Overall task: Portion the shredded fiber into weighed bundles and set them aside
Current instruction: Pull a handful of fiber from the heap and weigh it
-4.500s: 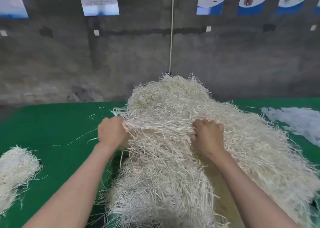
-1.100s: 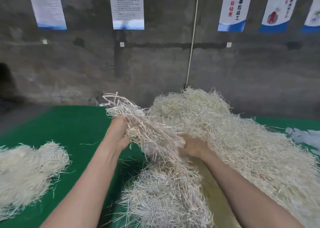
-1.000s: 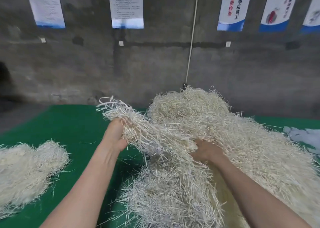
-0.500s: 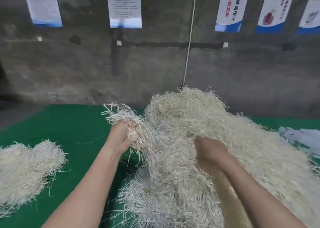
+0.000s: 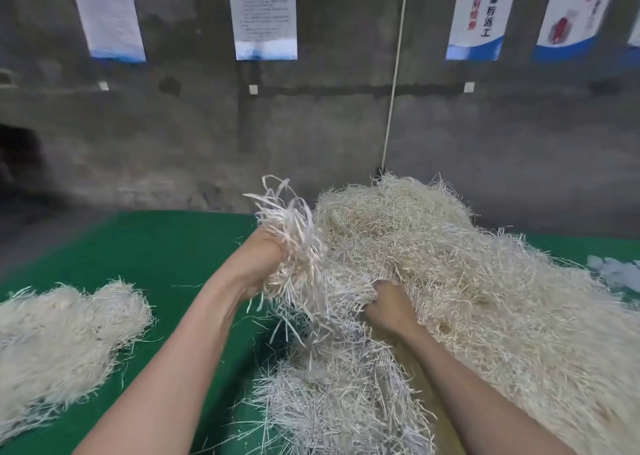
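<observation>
A big heap of pale shredded fiber point(image 5: 467, 281) covers the right half of the green table. My left hand point(image 5: 263, 264) grips a tuft of fiber point(image 5: 294, 233), lifted at the heap's left edge, strands sticking up above the fist. Lower and to the right, my right hand point(image 5: 388, 305) is dug into the heap, fingers curled round a clump of the same strands. A smaller separate bundle of fiber point(image 5: 65, 333) lies at the left of the table.
The green table surface point(image 5: 156, 247) shows between the two fiber masses. A grey concrete wall with hanging posters point(image 5: 265, 15) and a white cord point(image 5: 394, 74) stands behind. Pale crumpled plastic sheet point(image 5: 616, 271) lies at the far right edge.
My left hand has pulled its tuft up and away from the heap. My right hand has dropped lower and closed on a new clump. The view has shifted slightly right.
</observation>
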A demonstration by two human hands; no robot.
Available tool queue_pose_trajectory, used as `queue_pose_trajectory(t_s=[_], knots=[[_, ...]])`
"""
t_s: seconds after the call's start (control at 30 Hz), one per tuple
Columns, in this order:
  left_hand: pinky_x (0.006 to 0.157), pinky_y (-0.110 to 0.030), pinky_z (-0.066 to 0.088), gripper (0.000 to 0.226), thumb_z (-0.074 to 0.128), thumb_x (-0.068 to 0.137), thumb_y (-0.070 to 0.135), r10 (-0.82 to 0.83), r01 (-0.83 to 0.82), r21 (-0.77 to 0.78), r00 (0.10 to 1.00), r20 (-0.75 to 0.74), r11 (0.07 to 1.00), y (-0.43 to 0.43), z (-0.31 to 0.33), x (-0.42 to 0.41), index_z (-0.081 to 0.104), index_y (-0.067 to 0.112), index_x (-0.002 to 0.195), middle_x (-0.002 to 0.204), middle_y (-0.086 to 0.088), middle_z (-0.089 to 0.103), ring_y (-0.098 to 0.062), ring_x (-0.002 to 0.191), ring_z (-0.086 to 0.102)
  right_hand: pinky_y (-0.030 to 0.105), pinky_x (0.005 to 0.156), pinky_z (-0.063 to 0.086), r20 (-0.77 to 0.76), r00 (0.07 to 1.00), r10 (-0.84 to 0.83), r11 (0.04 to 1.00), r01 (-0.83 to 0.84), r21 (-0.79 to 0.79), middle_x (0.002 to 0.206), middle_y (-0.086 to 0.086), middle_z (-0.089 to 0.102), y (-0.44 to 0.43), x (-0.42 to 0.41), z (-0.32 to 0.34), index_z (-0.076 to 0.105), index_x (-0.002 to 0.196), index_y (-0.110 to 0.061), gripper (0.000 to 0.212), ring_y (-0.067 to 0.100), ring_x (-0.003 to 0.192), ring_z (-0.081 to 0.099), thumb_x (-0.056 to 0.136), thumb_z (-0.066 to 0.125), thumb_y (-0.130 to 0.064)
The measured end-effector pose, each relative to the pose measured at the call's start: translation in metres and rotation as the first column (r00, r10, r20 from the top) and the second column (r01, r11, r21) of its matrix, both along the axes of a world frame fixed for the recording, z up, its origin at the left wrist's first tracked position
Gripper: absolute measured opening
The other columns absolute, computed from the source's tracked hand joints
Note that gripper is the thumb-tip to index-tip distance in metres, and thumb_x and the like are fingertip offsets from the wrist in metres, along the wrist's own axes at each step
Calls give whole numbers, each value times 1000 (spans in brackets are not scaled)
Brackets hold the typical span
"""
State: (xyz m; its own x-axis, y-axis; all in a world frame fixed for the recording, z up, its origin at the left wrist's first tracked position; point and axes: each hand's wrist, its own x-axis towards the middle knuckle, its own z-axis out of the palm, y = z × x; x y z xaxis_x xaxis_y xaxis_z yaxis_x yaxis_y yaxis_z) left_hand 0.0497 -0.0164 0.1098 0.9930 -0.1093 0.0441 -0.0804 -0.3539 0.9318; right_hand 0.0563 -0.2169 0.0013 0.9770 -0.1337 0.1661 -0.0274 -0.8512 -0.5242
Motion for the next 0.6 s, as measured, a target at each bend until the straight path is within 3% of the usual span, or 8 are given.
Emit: queue_pose_trajectory(t_s=[0.1, 0.17, 0.27, 0.33, 0.4, 0.47, 0.53, 0.6], knots=[[62, -28, 57, 35, 51, 81, 1, -261, 214, 683, 965, -35, 699, -34, -44, 9, 49, 11, 115, 119, -12, 58, -20, 93, 65, 15, 70, 50, 227, 974, -24, 919, -68, 389, 95, -10, 59, 9, -4, 30, 63, 103, -9, 43, -9, 60, 54, 75, 48, 20], [62, -25, 55, 41, 55, 81, 8, -300, 220, 767, 953, -38, 602, -58, -71, 12, 48, 13, 121, 95, 1, 59, -8, 72, 60, 9, 73, 44, 325, 945, 12, 939, -122, 321, 83, -16, 55, 10, -9, 41, 64, 106, -8, 48, -13, 58, 52, 70, 54, 21], [50, -19, 49, 41, 53, 80, 9, -261, 167, 827, 965, -25, 537, -68, -84, 27, 50, 15, 121, 81, 7, 57, -4, 55, 50, -1, 60, 41, 328, 944, 44, 992, -79, 94, 108, -10, 59, -4, -11, 39, 61, 118, -13, 53, -1, 77, 52, 71, 67, 10], [42, -17, 38, 24, 48, 82, 8, -196, 46, 833, 978, 75, 552, -62, -77, 38, 59, 14, 102, 75, 6, 58, -5, 53, 49, 13, 74, 51, 286, 958, -9, 999, 0, 34, 109, -4, 65, -18, -12, 30, 55, 125, -17, 55, 8, 81, 60, 75, 68, 3], [40, -16, 32, 18, 47, 83, 4, -41, -96, 646, 980, 193, 757, -58, -63, 42, 51, 13, 67, 62, 5, 51, -6, 48, 44, 34, 86, 53, 222, 973, -66, 997, 75, -31, 89, -4, 65, -32, -14, 18, 49, 128, -20, 56, 7, 72, 61, 78, 74, -22], [48, -15, 38, 28, 47, 87, -1, 103, -119, 145, 989, 110, 982, -58, -48, 41, 44, 12, 63, 56, 7, 50, -5, 49, 46, 29, 83, 51, 172, 979, -107, 988, 124, -87, 78, -9, 59, -44, -13, 4, 45, 130, -21, 60, 2, 62, 56, 79, 70, -39], [71, -25, 52, 21, 40, 91, 0, -3, -51, -452, 993, -117, 891, -63, -31, 33, 54, 7, 76, 70, 1, 65, -12, 72, 64, 9, 60, 40, 139, 982, -130, 972, 154, -175, 75, -13, 54, -56, -16, -9, 42, 132, -19, 55, 0, 60, 54, 84, 67, -33], [83, -39, 53, 24, 38, 92, 9, -225, -31, -792, 951, -210, 609, -64, -20, 29, 62, 6, 91, 94, -10, 71, -26, 94, 67, 14, 54, 38, 54, 979, -196, 949, 204, -240, 81, -12, 53, -77, -24, -22, 42, 128, -15, 51, 6, 68, 55, 87, 64, -36]])
